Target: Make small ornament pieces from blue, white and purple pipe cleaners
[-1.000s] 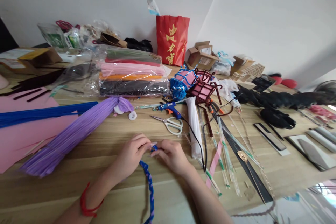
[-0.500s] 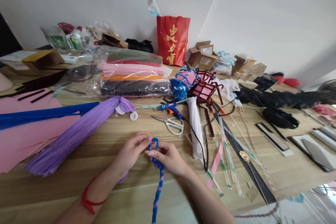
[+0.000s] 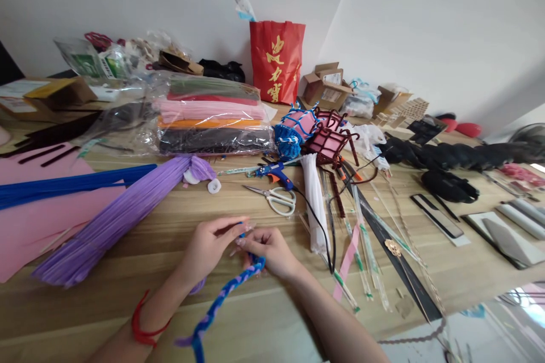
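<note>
Near the table's front, my left hand (image 3: 219, 241) and my right hand (image 3: 270, 249) meet, fingertips pinched around a braided blue and purple pipe cleaner strand (image 3: 232, 283). Its upper part is mostly hidden between the fingers. From below my right hand the braid runs down and left, ending in separate purple and blue tips. A bit of purple pipe cleaner (image 3: 198, 286) shows behind my left wrist. Scissors with white handles (image 3: 281, 202) lie just beyond my hands, beside a blue glue gun (image 3: 276, 173).
Left lie bundles of purple pipe cleaners (image 3: 114, 221) and blue pipe cleaners (image 3: 85, 184) on pink sheets (image 3: 51, 221). A bagged stack of coloured pipe cleaners (image 3: 213, 113) and a red bag (image 3: 276, 62) stand behind. White pipe cleaners (image 3: 314, 204) and the glue gun's cord are to the right.
The braid's free end has swung from hanging straight down to slanting down and left. The blue loop at my fingertips is now mostly covered. The view has shifted slightly.
</note>
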`<state>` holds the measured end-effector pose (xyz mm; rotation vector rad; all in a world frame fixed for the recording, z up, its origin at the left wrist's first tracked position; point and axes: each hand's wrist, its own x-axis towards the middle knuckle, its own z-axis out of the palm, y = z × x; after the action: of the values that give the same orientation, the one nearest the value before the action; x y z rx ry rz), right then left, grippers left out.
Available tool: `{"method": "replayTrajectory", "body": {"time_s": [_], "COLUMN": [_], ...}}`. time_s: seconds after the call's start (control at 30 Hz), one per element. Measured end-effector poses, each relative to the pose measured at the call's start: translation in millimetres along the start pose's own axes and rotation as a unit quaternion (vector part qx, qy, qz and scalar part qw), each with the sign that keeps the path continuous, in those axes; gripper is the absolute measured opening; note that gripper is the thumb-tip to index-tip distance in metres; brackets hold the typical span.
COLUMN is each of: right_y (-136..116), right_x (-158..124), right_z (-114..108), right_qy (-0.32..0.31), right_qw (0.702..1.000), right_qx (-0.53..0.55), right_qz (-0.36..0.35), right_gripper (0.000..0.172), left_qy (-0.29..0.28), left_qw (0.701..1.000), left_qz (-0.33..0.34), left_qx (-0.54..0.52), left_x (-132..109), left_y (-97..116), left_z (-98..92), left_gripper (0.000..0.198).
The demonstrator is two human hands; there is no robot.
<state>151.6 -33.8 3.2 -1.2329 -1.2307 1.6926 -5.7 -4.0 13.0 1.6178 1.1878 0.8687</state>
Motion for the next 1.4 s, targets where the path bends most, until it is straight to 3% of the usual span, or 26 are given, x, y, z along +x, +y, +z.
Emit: {"method": "replayTrajectory", "body": {"time_s": [0.17, 0.27, 0.33, 0.43, 0.53, 0.67, 0.8, 0.87, 0.97, 1.03, 1.17, 1.4], "right_y": [0.8, 3.4, 4.6, 5.2, 5.0, 5.2, 5.5, 5.1, 3.1, 0.8, -3.7, -2.3], "right_x": [-0.1, 0.7, 1.0, 1.3, 2.4, 4.3, 4.3, 3.1, -0.2, -3.1, -8.5, -10.3], "right_z": [-2.4, -3.8, -4.1, -4.5, -5.0, -4.9, -4.9, -5.1, -5.2, -5.2, -4.1, 10.8], "right_qy": [0.009, -0.015, -0.033, -0.031, 0.006, 0.06, 0.142, 0.173, 0.181, 0.174, 0.14, 0.107], "right_qw": [0.999, 0.997, 0.994, 0.993, 0.996, 0.998, 0.978, 0.959, 0.931, 0.917, 0.905, 0.923], "right_qx": [0.026, 0.065, 0.091, 0.108, 0.086, 0.009, -0.105, -0.164, -0.235, -0.268, -0.3, -0.257], "right_qz": [0.038, 0.045, 0.047, 0.045, 0.023, -0.032, -0.109, -0.151, -0.211, -0.24, -0.267, -0.266], "right_gripper": [0.042, 0.04, 0.038, 0.037, 0.037, 0.039, 0.035, 0.031, 0.026, 0.024, 0.03, 0.033], "left_qy": [0.073, 0.106, 0.117, 0.105, 0.067, 0.001, -0.043, -0.092, -0.162, -0.178, -0.151, -0.003], "left_qw": [0.975, 0.95, 0.945, 0.967, 0.996, 0.985, 0.98, 0.98, 0.969, 0.962, 0.957, 0.94], "left_qz": [0.146, 0.228, 0.248, 0.197, 0.052, -0.084, -0.122, -0.13, -0.151, -0.163, -0.169, -0.186], "left_qx": [0.151, 0.184, 0.178, 0.12, -0.002, -0.151, -0.148, -0.117, -0.108, -0.124, -0.181, -0.287], "left_x": [-1.4, -1.0, -1.2, -1.3, 0.1, 3.7, 6.3, 6.4, 5.0, 4.0, 4.2, 5.0], "left_y": [-7.3, -11.4, -11.2, -5.6, 1.9, 3.7, -0.4, -0.1, 3.8, 6.4, 7.1, 1.3], "left_z": [0.7, 1.7, 1.9, 1.3, 0.9, 0.4, -5.6, -9.9, -14.4, -15.8, -15.3, 1.0], "left_gripper": [0.022, 0.019, 0.017, 0.017, 0.029, 0.032, 0.035, 0.034, 0.034, 0.031, 0.022, 0.015]}}
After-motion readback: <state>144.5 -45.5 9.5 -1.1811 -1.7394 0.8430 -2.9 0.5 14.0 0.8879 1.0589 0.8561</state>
